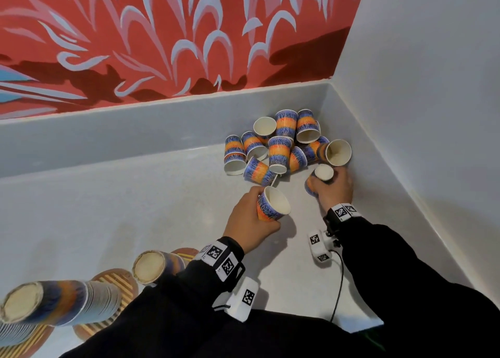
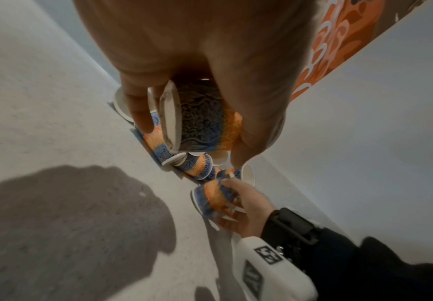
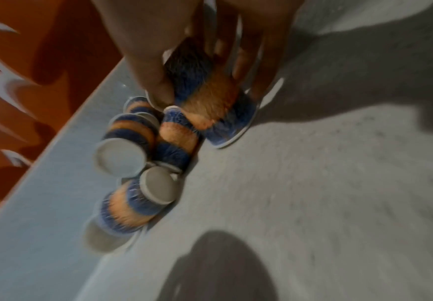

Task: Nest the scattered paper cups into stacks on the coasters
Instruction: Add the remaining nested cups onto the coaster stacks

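Observation:
A heap of several blue-and-orange paper cups (image 1: 281, 144) lies scattered in the far right corner of the grey counter (image 1: 135, 209). My left hand (image 1: 249, 219) grips one cup (image 1: 272, 207) just in front of the heap, mouth tilted up to the right; the same cup (image 2: 200, 120) shows in the left wrist view. My right hand (image 1: 331, 187) holds an upturned cup (image 1: 322, 175) at the heap's right edge, base facing up, blurred as cup (image 3: 210, 95) in the right wrist view. Tall nested stacks (image 1: 54, 301) (image 1: 154, 265) stand on striped coasters (image 1: 119, 280) at lower left.
A grey ledge and red patterned wall (image 1: 162, 46) close off the back. A pale wall (image 1: 433, 114) bounds the right side, so the heap sits boxed in the corner. A white wrist device with a cable (image 1: 320, 247) hangs by my right forearm.

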A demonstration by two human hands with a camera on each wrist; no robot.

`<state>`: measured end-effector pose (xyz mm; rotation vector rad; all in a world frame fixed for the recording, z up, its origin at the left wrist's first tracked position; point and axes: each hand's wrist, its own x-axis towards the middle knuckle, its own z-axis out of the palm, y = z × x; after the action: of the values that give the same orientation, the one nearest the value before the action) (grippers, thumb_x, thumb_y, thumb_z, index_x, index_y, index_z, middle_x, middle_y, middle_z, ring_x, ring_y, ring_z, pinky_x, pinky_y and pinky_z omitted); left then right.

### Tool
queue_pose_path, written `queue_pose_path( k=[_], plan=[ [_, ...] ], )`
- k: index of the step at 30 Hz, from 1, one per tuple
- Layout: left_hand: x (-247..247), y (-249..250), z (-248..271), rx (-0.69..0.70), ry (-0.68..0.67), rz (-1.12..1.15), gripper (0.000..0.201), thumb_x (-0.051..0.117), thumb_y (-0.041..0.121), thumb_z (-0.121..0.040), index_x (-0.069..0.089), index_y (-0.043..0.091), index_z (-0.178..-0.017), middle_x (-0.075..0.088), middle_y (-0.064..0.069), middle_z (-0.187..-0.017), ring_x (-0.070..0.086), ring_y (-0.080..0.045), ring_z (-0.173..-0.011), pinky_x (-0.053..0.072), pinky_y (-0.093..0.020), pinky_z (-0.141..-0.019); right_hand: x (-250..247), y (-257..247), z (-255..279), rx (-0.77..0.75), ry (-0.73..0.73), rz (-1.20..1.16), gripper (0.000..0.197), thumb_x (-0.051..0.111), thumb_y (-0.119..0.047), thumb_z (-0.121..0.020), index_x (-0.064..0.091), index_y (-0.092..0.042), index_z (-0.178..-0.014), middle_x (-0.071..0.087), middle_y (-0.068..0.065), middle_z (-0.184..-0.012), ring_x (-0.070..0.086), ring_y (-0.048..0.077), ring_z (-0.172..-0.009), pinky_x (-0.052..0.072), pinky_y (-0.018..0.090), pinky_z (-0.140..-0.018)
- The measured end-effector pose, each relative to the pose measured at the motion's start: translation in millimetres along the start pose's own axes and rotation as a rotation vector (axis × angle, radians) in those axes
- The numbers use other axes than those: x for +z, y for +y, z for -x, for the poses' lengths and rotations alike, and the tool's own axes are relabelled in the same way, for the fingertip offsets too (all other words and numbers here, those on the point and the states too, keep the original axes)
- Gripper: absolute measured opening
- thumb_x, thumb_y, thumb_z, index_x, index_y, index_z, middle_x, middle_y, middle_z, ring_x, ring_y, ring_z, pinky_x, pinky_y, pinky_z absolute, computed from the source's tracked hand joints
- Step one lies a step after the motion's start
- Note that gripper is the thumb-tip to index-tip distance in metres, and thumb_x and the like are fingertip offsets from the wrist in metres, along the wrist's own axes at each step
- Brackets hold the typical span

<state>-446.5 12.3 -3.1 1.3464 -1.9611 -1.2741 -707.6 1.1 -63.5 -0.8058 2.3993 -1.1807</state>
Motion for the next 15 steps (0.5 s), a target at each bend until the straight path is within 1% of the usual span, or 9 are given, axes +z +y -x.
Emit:
queue_pose_path(
  k=[2,3,4,6,7,8,10,12,15],
  plan=[
    [-0.2,-6.4,0.7,-0.052,0.002,-0.014,0.061,0.088,0.029,-0.071,0.052,0.029,-0.121,0.066,0.007,-0.109,0.065,-0.009,-0.096,0.052,-0.026,-0.08,-11.8,-19.6,25.9,0.037,-0.107,-0.215,0.05,0.086,-0.026,-0.074,0.055,-0.029,-0.113,0.067,0.001,-0.102,0.068,0.018,-0.076,0.061,0.031,-0.072],
    [0.4,-9.1,1.3,-0.084,-0.006,-0.022,0.059,0.088,0.029,-0.072,0.052,0.029,-0.119,0.067,0.008,-0.106,0.065,-0.01,-0.095,0.052,-0.025,-0.078,-16.1,-24.1,34.9,0.079,-0.183,-0.32,0.05,0.082,-0.017,-0.078,0.052,-0.032,-0.114,0.068,0.004,-0.105,0.069,0.021,-0.069,0.063,0.036,-0.067],
    [1.8,-11.6,2.1,-0.114,-0.016,-0.029,0.059,0.087,0.028,-0.072,0.051,0.028,-0.118,0.067,0.008,-0.105,0.066,-0.011,-0.094,0.052,-0.025,-0.077,-18.9,-25.2,41.8,0.119,-0.269,-0.399,0.052,0.078,-0.011,-0.08,0.049,-0.036,-0.115,0.067,0.008,-0.112,0.072,0.03,-0.07,0.065,0.047,-0.067],
    [5.7,-14.4,3.0,-0.154,-0.032,-0.012,0.058,0.087,0.028,-0.073,0.051,0.027,-0.119,0.068,0.008,-0.103,0.066,-0.009,-0.09,0.05,-0.022,-0.072,-26.5,-26.4,52.5,0.134,-0.483,-0.476,0.063,0.072,0.002,-0.082,0.048,-0.043,-0.119,0.06,0.014,-0.127,0.073,0.046,-0.088,0.061,0.067,-0.074],
    [7.7,-13.7,3.3,-0.162,-0.035,0.002,0.058,0.087,0.027,-0.073,0.052,0.027,-0.119,0.068,0.008,-0.102,0.066,-0.006,-0.088,0.048,-0.02,-0.069,-29.6,-24.1,55.6,0.115,-0.607,-0.488,0.07,0.071,0.006,-0.08,0.05,-0.044,-0.124,0.059,0.019,-0.13,0.071,0.05,-0.097,0.058,0.07,-0.079],
    [9.3,-12.5,3.0,-0.165,-0.034,0.019,0.058,0.087,0.026,-0.073,0.052,0.027,-0.119,0.068,0.009,-0.101,0.066,-0.005,-0.087,0.048,-0.02,-0.068,-33.5,-23.2,60.1,0.082,-0.726,-0.486,0.075,0.07,0.008,-0.077,0.052,-0.042,-0.13,0.059,0.024,-0.129,0.07,0.052,-0.103,0.057,0.069,-0.085],
    [10.3,-9.3,2.0,-0.157,-0.03,0.05,0.059,0.088,0.024,-0.071,0.053,0.026,-0.119,0.069,0.01,-0.099,0.068,-0.008,-0.086,0.05,-0.021,-0.068,-41.3,-24.9,70.5,-0.016,-0.871,-0.437,0.079,0.071,0.01,-0.075,0.052,-0.036,-0.136,0.065,0.025,-0.125,0.071,0.042,-0.107,0.057,0.056,-0.092],
    [8.6,-5.8,2.3,-0.127,-0.043,0.048,0.06,0.088,0.022,-0.071,0.054,0.027,-0.12,0.069,0.011,-0.1,0.067,-0.002,-0.087,0.048,-0.017,-0.068,-49.0,-32.6,77.5,-0.076,-0.86,-0.36,0.074,0.079,0.005,-0.078,0.049,-0.032,-0.135,0.069,0.019,-0.121,0.073,0.028,-0.101,0.059,0.041,-0.089],
    [8.2,-5.4,6.3,-0.093,-0.065,0.041,0.063,0.088,0.02,-0.07,0.052,0.03,-0.122,0.07,0.011,-0.103,0.066,0.003,-0.089,0.047,-0.012,-0.068,-55.6,-43.7,78.0,-0.06,-0.812,-0.375,0.06,0.08,-0.007,-0.087,0.045,-0.022,-0.132,0.071,0.018,-0.119,0.072,0.025,-0.097,0.059,0.03,-0.075]
  ],
)
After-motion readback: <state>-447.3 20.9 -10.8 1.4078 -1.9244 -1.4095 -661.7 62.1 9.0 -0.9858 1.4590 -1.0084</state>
